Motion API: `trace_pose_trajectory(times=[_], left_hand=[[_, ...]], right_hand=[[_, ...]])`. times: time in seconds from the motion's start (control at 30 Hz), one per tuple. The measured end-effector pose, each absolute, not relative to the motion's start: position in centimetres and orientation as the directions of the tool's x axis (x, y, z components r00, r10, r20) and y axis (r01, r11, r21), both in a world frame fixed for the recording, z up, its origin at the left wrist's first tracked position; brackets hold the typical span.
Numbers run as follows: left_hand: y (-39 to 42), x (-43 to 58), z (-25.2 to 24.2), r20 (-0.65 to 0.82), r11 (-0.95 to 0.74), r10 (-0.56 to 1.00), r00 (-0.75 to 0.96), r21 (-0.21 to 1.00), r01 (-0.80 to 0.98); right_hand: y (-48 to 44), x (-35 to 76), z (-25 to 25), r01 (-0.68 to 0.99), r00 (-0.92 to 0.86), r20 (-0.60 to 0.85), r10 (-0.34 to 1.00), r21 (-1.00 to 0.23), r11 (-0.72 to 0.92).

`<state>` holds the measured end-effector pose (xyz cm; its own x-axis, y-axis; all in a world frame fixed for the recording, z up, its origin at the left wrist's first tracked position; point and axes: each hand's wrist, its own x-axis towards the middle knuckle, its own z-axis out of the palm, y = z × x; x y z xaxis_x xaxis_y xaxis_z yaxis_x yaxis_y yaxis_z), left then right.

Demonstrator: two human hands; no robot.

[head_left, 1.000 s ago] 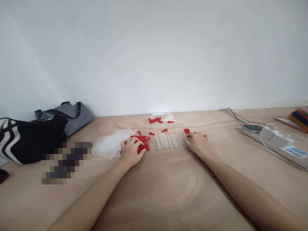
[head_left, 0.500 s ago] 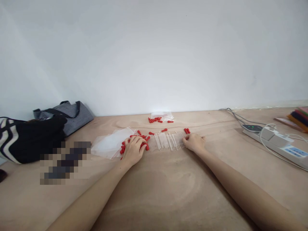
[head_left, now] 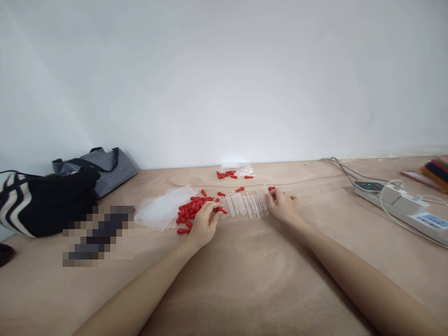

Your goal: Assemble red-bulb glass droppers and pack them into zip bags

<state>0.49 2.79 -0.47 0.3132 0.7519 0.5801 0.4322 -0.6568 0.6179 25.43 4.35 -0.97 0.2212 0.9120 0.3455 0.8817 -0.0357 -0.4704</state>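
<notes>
Between the fingers of my left hand [head_left: 206,224] is a red rubber dropper bulb [head_left: 221,210], its narrow end pointing right. A pile of similar red bulbs [head_left: 189,211] lies just left of that hand. My right hand [head_left: 283,205] pinches a thin clear dropper tube [head_left: 265,187], which is tilted up from the table. Side by side between my hands lies a row of clear tubes [head_left: 243,205]. A few loose bulbs [head_left: 240,189] are scattered behind the row, and more bulbs sit partly hidden behind my right fingers.
Clear zip bags [head_left: 157,208] lie left of the bulb pile. Farther back are another small bag [head_left: 236,166] and several bulbs [head_left: 224,175]. Two bags, one black [head_left: 66,200] and one striped [head_left: 117,172], stand left. A power strip [head_left: 402,210] with cables lies right.
My left hand has come off the pile and moved right, now gripping one red bulb. My right hand has lifted a tube's end from the row.
</notes>
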Motion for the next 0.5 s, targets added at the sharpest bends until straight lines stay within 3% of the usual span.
trace_pose_trajectory(times=[0.13,0.27,0.37,0.5], left_hand=[[2.6,1.4,-1.6,0.403,-0.455,0.883,0.241,0.860,0.230],[2.4,1.9,-1.8,0.364,-0.417,0.901,0.235,0.876,0.241],[2.4,2.0,-1.4,0.454,-0.521,0.853,0.256,0.765,0.378],[2.4,1.9,-0.9,0.549,-0.626,0.757,0.353,0.459,0.630]], right_hand=[[3.2,24.4,-2.0,0.833,-0.011,0.551,0.834,-0.457,0.313],[2.2,23.4,-2.5,0.811,-0.230,0.616,0.753,-0.307,0.498],[1.8,23.0,-2.6,0.796,-0.327,0.618,0.715,-0.227,0.560],[1.4,22.6,-2.6,0.781,-0.346,0.620,0.704,-0.225,0.582]])
